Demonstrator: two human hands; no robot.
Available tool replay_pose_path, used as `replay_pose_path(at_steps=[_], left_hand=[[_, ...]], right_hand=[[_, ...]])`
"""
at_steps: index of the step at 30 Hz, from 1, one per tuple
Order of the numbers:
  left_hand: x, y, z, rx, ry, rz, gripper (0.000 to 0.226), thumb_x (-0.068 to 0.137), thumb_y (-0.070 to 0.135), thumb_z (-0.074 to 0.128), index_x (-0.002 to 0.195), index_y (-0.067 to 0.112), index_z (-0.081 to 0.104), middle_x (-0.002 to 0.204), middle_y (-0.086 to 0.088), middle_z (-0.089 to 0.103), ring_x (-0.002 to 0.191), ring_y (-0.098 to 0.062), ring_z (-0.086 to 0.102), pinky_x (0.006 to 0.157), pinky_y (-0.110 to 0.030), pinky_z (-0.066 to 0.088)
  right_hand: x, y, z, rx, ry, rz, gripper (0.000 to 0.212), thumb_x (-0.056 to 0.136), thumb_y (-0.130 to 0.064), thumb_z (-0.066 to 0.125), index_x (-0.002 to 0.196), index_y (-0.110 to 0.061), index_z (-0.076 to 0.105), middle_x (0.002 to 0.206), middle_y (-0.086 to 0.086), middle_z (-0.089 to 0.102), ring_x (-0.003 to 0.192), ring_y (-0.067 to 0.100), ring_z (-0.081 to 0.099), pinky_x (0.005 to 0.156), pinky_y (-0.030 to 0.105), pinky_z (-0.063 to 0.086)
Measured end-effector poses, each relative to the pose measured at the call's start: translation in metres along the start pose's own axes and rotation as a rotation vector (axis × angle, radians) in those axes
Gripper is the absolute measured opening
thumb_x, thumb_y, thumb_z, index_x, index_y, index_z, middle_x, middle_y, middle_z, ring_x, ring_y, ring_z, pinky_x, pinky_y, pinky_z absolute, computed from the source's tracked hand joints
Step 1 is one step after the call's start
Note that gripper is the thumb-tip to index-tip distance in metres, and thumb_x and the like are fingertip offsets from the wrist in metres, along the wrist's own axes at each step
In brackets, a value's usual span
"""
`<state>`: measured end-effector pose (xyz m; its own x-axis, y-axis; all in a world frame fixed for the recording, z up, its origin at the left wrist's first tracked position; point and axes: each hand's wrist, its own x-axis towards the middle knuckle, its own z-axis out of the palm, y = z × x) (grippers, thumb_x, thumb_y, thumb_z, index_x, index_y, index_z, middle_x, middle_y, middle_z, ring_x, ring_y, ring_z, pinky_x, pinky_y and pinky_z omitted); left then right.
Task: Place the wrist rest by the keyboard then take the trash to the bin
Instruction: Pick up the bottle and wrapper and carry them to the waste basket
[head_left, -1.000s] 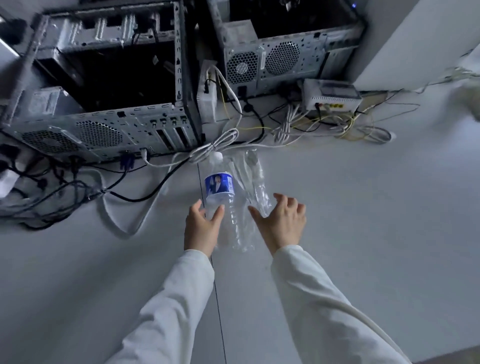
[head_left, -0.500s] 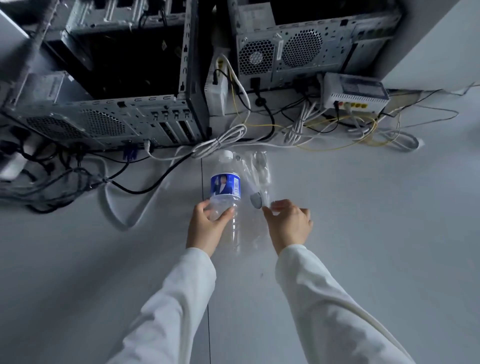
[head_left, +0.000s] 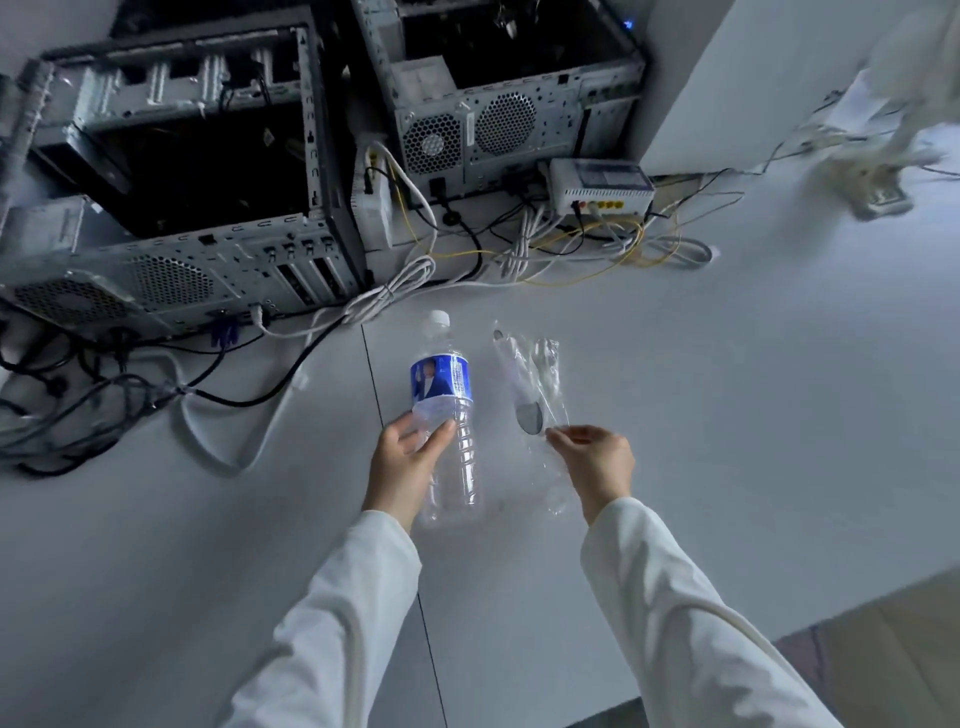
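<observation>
An empty clear plastic bottle (head_left: 448, 395) with a blue label and a white cap is held above the pale floor. My left hand (head_left: 405, 465) grips its lower body. To its right hangs a crumpled clear plastic wrapper (head_left: 535, 384) with a grey oval patch. My right hand (head_left: 597, 462) pinches the wrapper's lower part between thumb and fingers. No wrist rest, keyboard or bin is in view.
Two open computer cases (head_left: 171, 208) (head_left: 498, 98) stand at the back on the floor. A white router (head_left: 602, 184) and tangled white, black and yellow cables (head_left: 519, 254) lie around them. A wall corner (head_left: 727, 78) rises at the right, a wooden edge (head_left: 893, 649) at bottom right.
Both hands closed on the trash: the left around the bottle, the right on the wrapper. Bottle and wrapper have been lifted and drawn apart, and the view has pulled back from the cases.
</observation>
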<state>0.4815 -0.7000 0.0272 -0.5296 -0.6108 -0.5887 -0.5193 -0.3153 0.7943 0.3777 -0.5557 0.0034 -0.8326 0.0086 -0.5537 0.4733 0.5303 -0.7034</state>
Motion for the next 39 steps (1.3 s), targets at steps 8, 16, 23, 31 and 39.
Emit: replay_pose_path(at_steps=[8, 16, 23, 31, 39], left_hand=[[-0.052, -0.025, 0.001, 0.054, -0.217, 0.032, 0.037, 0.08, 0.028, 0.066, 0.113, 0.02, 0.053, 0.111, -0.008, 0.062, 0.07, -0.012, 0.057, 0.046, -0.011, 0.047], [-0.103, -0.052, 0.036, 0.137, -0.384, 0.053, 0.051, 0.079, 0.029, 0.066, 0.124, 0.013, 0.049, 0.124, -0.018, 0.06, 0.073, -0.014, 0.055, 0.049, -0.02, 0.046], [-0.163, -0.061, 0.09, 0.189, -0.509, 0.093, 0.052, 0.079, 0.03, 0.066, 0.124, 0.016, 0.045, 0.126, -0.015, 0.058, 0.099, -0.022, 0.056, 0.077, -0.026, 0.046], [-0.243, -0.11, 0.197, 0.283, -0.649, 0.044, 0.049, 0.08, 0.032, 0.064, 0.124, 0.02, 0.045, 0.126, -0.009, 0.058, 0.106, -0.025, 0.06, 0.086, -0.034, 0.047], [-0.303, -0.159, 0.289, 0.393, -0.767, 0.001, 0.052, 0.082, 0.027, 0.063, 0.128, 0.014, 0.044, 0.12, -0.006, 0.057, 0.109, -0.023, 0.058, 0.07, -0.022, 0.046]], right_hand=[[-0.072, 0.06, -0.048, 0.234, 0.174, 0.086, 0.016, 0.074, -0.017, 0.072, 0.086, -0.007, 0.071, 0.076, 0.008, 0.066, 0.062, 0.014, 0.055, 0.058, 0.021, 0.043], [-0.128, 0.12, -0.1, 0.421, 0.345, 0.113, 0.027, 0.073, -0.017, 0.074, 0.096, -0.003, 0.071, 0.085, 0.007, 0.069, 0.081, 0.017, 0.062, 0.077, 0.026, 0.044], [-0.154, 0.171, -0.171, 0.634, 0.381, 0.124, 0.022, 0.076, -0.016, 0.071, 0.095, -0.006, 0.068, 0.083, 0.004, 0.069, 0.079, 0.017, 0.064, 0.076, 0.026, 0.051], [-0.167, 0.26, -0.278, 0.716, 0.461, 0.121, 0.01, 0.079, -0.011, 0.068, 0.088, -0.007, 0.067, 0.074, -0.001, 0.065, 0.068, 0.008, 0.059, 0.053, 0.002, 0.046], [-0.175, 0.348, -0.359, 0.848, 0.569, 0.238, 0.006, 0.078, -0.012, 0.069, 0.082, -0.011, 0.065, 0.075, 0.001, 0.064, 0.067, 0.011, 0.057, 0.052, 0.006, 0.046]])
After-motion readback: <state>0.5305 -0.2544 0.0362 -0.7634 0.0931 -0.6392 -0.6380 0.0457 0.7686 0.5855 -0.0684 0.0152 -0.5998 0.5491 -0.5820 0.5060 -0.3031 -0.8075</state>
